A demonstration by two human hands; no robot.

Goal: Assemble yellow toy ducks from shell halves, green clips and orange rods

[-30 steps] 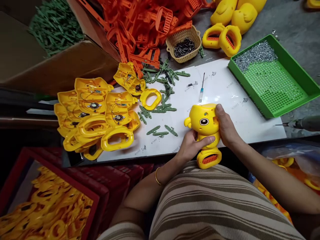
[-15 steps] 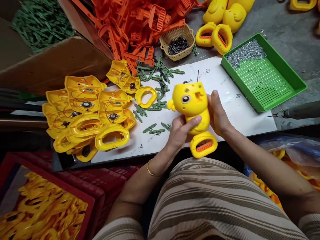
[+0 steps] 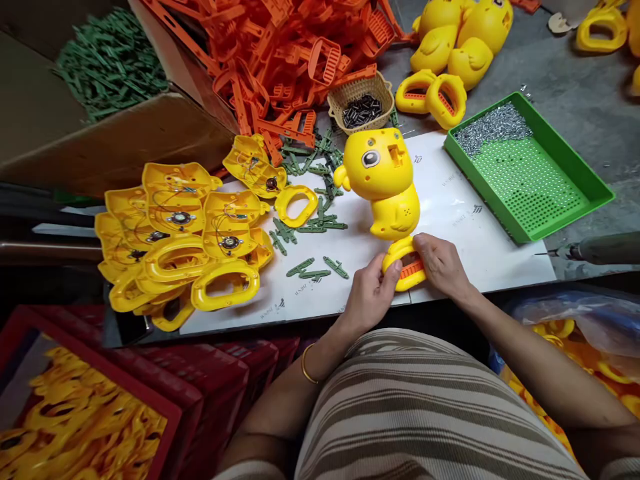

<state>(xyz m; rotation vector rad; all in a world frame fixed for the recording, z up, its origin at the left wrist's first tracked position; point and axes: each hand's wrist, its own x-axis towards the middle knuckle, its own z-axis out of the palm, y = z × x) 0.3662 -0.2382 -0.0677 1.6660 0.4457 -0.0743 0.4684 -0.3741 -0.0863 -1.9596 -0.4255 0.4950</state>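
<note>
A yellow plastic duck toy [image 3: 380, 167] with a round eye, a square opening in its head and an oval handle is held out over the white board. My left hand [image 3: 373, 293] is closed on the left side of the handle [image 3: 411, 272], its thumb on the rim. The right side of that handle is gripped by my right hand [image 3: 443, 265]. Orange ridges show inside the handle loop. Left of the toy, several small green plastic pieces [image 3: 314, 273] lie on the white board [image 3: 450, 193].
Open yellow duck shells [image 3: 175, 193] with wires are stacked at left. Behind are orange parts [image 3: 250, 67], a basket [image 3: 350, 100] of small black pieces and finished-looking ducks [image 3: 470, 60]. A green tray [image 3: 545, 180] of screws and a power screwdriver [image 3: 605, 239] lie at right.
Both hands have shifted from the duck's body down to its handle. The duck now extends farther from me, and my right hand has closed on the handle.
</note>
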